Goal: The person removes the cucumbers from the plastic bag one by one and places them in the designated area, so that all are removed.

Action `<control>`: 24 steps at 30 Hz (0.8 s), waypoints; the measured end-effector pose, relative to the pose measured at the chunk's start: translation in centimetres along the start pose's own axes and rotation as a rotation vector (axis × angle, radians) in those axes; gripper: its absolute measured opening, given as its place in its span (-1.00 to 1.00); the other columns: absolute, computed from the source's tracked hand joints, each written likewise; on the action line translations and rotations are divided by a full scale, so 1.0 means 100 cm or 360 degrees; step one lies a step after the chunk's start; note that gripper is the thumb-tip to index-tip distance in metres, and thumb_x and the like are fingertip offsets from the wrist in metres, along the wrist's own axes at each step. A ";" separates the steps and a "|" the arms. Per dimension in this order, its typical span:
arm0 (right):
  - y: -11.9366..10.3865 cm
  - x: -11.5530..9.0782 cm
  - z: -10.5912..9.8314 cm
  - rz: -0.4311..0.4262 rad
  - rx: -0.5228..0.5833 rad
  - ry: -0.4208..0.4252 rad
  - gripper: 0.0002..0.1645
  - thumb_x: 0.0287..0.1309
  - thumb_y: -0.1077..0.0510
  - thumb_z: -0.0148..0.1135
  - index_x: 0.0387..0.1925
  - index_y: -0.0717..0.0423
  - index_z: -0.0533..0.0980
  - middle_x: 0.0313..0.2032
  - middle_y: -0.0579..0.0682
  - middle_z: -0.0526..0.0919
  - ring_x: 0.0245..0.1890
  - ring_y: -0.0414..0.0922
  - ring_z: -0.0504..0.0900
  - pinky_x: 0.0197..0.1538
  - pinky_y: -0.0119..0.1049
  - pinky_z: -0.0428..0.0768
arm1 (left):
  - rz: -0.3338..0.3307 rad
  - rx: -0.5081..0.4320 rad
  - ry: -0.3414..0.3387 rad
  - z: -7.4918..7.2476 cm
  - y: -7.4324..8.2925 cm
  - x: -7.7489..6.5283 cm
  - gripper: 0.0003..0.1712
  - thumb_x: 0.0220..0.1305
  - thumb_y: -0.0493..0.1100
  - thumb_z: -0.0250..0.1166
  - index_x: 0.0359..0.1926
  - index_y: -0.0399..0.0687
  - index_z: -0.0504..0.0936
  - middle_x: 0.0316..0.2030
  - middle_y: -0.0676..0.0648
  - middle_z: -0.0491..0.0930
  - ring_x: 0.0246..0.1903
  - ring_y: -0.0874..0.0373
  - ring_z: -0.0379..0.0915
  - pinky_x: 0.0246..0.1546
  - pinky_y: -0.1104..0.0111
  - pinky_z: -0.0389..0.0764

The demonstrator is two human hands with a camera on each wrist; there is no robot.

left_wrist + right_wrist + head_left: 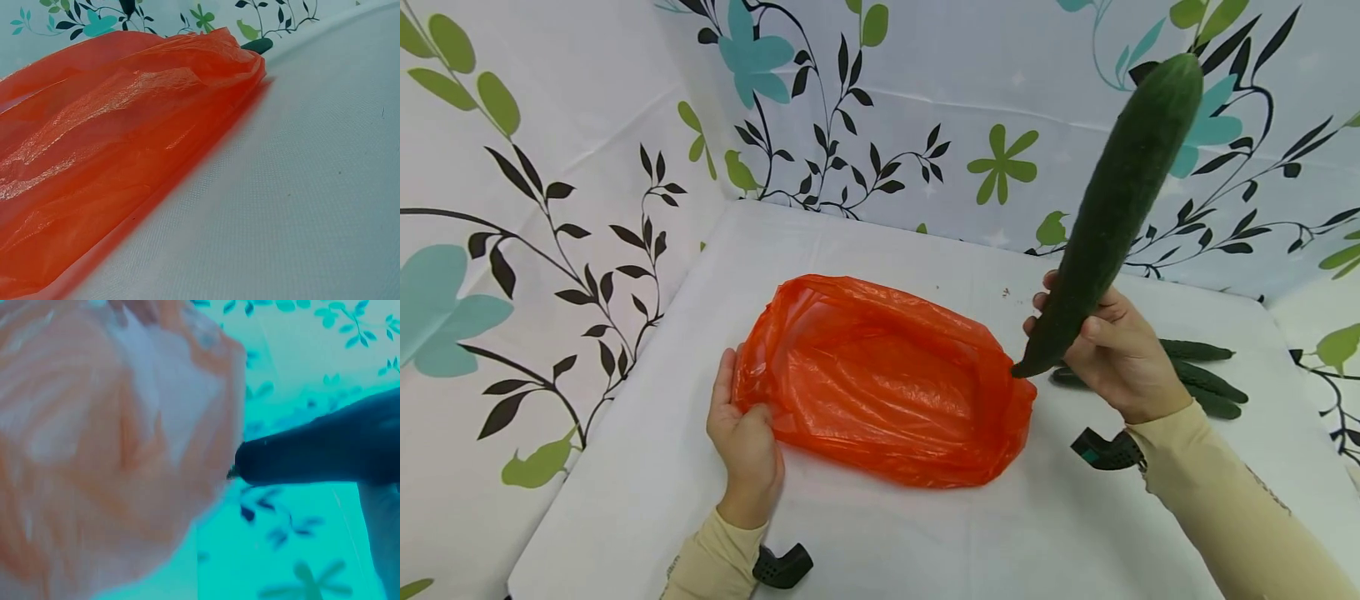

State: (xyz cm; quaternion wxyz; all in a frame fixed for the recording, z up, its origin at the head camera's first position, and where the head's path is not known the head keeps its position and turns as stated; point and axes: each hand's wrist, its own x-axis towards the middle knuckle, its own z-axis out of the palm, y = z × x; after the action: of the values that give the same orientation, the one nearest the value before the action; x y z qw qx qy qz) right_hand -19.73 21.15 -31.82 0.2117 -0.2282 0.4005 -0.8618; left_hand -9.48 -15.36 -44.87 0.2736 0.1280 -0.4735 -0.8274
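An orange-red plastic bag (pixel 880 392) lies on the white table with its mouth open toward me. At its left end my left hand (pixel 748 450) holds the rim, thumb on the near side and fingers behind. My right hand (pixel 1123 358) grips a large dark green cucumber (pixel 1116 192) near its lower end, raised and tilted above the bag's right end. That cucumber (pixel 312 440) also shows in the right wrist view, beside the blurred bag (pixel 94 456). In the left wrist view the bag (pixel 119 150) covers the left side, and the hand itself is hidden.
Several more cucumbers (pixel 1210 383) lie on the table at the right, partly behind my right hand. The white tabletop (pixel 880 533) runs back to a patterned cloth (pixel 895 100). Dark wrist devices (pixel 784 567) sit on both sleeves. Small reddish specks lie behind the bag.
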 end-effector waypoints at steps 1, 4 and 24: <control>-0.005 -0.004 -0.004 -0.0030 -0.0011 0.0026 -0.54 0.38 0.43 0.06 0.25 0.22 0.52 0.16 0.15 0.56 0.17 0.07 0.52 0.26 0.06 0.51 | -0.0004 -0.0003 0.0000 0.000 0.000 0.000 -0.03 0.13 -0.72 -0.27 0.55 -0.09 0.14 0.50 -0.05 0.15 0.40 0.00 0.19 0.26 0.24 0.45; -0.019 -0.018 -0.017 -0.0102 -0.0046 0.0072 -0.50 0.37 0.47 0.03 0.29 0.26 0.47 0.16 0.17 0.55 0.18 0.09 0.50 0.27 0.05 0.50 | -0.0008 -0.0011 0.0000 0.000 -0.001 0.000 -0.03 0.13 -0.72 -0.28 0.55 -0.10 0.14 0.50 -0.07 0.15 0.40 0.01 0.18 0.26 0.26 0.45; -0.058 -0.107 -0.092 -0.0170 -0.1020 0.0253 -0.23 -0.01 0.86 -0.05 0.31 0.65 0.25 0.20 0.16 0.60 0.15 -0.06 0.63 0.10 -0.34 0.61 | -0.0017 -0.0003 0.0014 0.000 -0.004 -0.001 -0.03 0.12 -0.73 -0.28 0.56 -0.13 0.12 0.51 -0.08 0.13 0.40 0.02 0.18 0.25 0.29 0.46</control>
State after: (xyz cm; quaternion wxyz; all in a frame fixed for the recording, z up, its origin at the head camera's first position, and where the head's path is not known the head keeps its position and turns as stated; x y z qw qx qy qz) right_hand -17.33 35.87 -34.94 0.0517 -0.2359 0.6539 -0.7170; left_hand -9.56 -15.11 -45.21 0.2714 0.1338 -0.4710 -0.8286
